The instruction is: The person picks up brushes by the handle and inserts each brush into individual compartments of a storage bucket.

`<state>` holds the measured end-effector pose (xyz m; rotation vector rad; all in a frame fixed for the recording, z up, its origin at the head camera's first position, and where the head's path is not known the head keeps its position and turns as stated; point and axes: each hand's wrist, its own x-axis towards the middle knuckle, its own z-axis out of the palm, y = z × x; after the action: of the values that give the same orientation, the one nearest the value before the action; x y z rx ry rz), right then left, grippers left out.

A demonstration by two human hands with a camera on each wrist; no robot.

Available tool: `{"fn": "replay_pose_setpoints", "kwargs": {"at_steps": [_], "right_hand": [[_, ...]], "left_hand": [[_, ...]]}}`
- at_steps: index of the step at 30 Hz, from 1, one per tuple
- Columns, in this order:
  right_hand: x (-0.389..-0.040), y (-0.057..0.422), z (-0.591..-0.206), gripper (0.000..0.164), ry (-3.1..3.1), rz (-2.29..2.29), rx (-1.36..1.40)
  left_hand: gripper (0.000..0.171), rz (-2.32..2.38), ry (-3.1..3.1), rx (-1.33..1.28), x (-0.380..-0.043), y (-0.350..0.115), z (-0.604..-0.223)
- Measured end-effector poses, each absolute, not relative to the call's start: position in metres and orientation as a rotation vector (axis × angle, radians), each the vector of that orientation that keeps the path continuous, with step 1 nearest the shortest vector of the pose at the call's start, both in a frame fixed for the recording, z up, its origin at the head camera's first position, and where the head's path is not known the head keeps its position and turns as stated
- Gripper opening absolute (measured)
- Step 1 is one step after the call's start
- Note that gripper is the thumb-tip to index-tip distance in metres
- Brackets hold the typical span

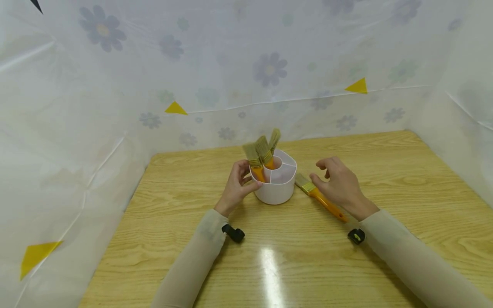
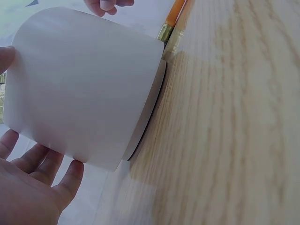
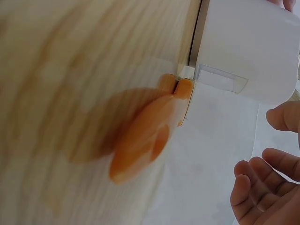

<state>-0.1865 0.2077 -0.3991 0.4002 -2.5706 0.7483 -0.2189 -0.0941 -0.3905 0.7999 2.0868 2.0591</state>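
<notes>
A white divided holder point(image 1: 275, 194) stands on the table, with several compartments around a round middle one. My left hand point(image 1: 236, 187) grips its left side, the thumb at the near rim; in the left wrist view its fingertips point(image 2: 70, 180) touch the wall. Three paintbrushes point(image 1: 263, 149) stand bristles up in the holder, one in the front-left compartment and one apparently in the middle. Another paintbrush point(image 1: 323, 202), orange-handled, lies right of the holder, bristles towards it. Over this brush hovers my right hand point(image 1: 340, 184), fingers loosely bent and holding nothing.
The wood-grain table point(image 1: 185, 261) meets a pale flowered sheet point(image 1: 231, 64) at the back, with plastic sheeting on both sides. Yellow tape pieces point(image 1: 357, 86) mark the sheets. A black strap piece point(image 1: 233, 234) is at the left wrist, another point(image 1: 356, 236) at the right.
</notes>
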Motion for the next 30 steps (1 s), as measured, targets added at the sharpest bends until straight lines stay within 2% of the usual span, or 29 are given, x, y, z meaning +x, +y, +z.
{"fn": "replay_pose_setpoints", "kwargs": {"at_steps": [10,30], "right_hand": [[-0.1873,0.2092,-0.3965,0.043,-2.771,0.726,0.344],[-0.1936,0.2067,-0.3912,0.049,-2.991,0.736,0.332]], "left_hand": [[0.062,2.065,2.076,0.806,-0.2189,-0.0934,-0.3904],[0.062,2.060,2.098,0.805,-0.2195,-0.0933,-0.3908]]}}
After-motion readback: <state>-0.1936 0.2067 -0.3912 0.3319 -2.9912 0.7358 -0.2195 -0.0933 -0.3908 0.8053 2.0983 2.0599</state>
